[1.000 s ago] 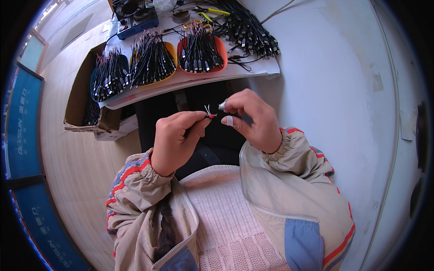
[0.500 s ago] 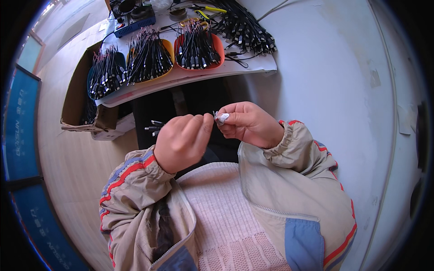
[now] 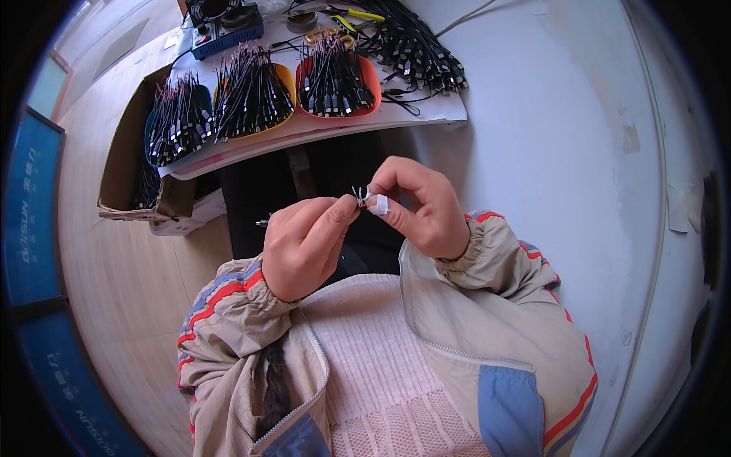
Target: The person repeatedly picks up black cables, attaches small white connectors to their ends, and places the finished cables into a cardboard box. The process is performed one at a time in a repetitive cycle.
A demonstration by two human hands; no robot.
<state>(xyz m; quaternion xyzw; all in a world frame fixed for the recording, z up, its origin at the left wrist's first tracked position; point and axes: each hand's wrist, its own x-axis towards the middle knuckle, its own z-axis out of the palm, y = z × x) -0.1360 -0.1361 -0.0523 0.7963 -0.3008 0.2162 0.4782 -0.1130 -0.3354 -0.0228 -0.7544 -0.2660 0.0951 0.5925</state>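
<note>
My left hand [image 3: 308, 242] is closed around a small bundle of black cables. A cable plug [image 3: 262, 223] pokes out on its left side, and most of the bundle is hidden in the fist. At its fingertips the thin wire ends [image 3: 359, 196] stick up, pale and dark with a bit of red. My right hand [image 3: 425, 204] meets them there, thumb and forefinger pinched at a wire end. White tape [image 3: 378, 206] is wrapped on the right thumb, and a white patch also shows at the forefinger tip.
Ahead on a white table stand a red bin [image 3: 378, 95], a yellow bin [image 3: 291, 87] and a blue bin [image 3: 204, 99], all full of black cables. More cables [image 3: 419, 57] lie behind, near yellow-handled pliers [image 3: 365, 14] and a blue device [image 3: 228, 42]. A cardboard box [image 3: 122, 164] sits left.
The right thumb and forefinger have spread into a wider arch, their tips staying near the wire ends. My left hand has turned slightly, and fewer plugs show beside it.
</note>
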